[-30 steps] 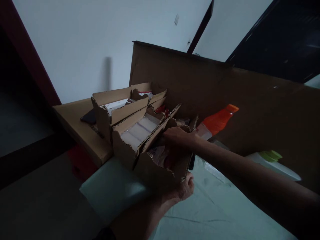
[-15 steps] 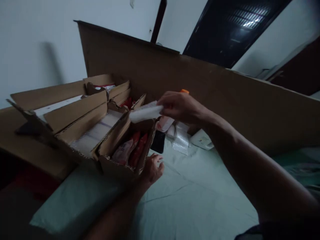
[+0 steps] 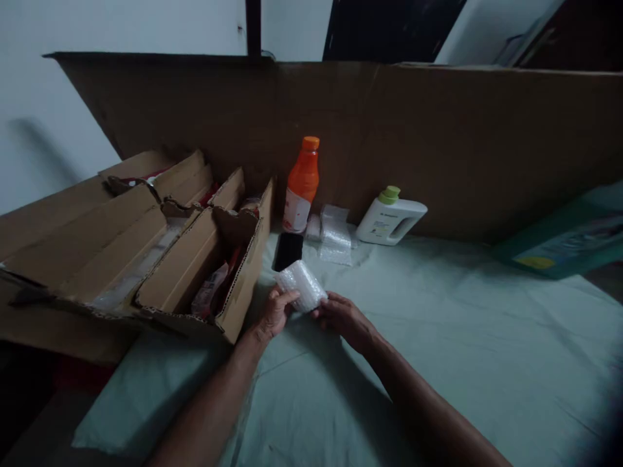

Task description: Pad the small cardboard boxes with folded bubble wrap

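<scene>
A small bundle wrapped in bubble wrap (image 3: 302, 285) is held between both hands just above the pale green sheet (image 3: 438, 337). My left hand (image 3: 276, 312) grips its left end and my right hand (image 3: 341, 316) grips its right end, fingers closed on it. Directly to the left stands an open cardboard box (image 3: 243, 272) with red and white packets inside.
More open cardboard boxes (image 3: 117, 227) stand at left. An orange bottle (image 3: 302, 185), a white bottle with a green cap (image 3: 389, 217), bubble-wrapped items (image 3: 335, 237) and a black object (image 3: 288, 250) sit before a tall cardboard sheet (image 3: 438, 136). A teal box (image 3: 559, 243) lies at right.
My right hand lifted the wrapped bundle out of the box and brought it down over the sheet. My left hand left the box and took hold of the bundle too. The view swung right.
</scene>
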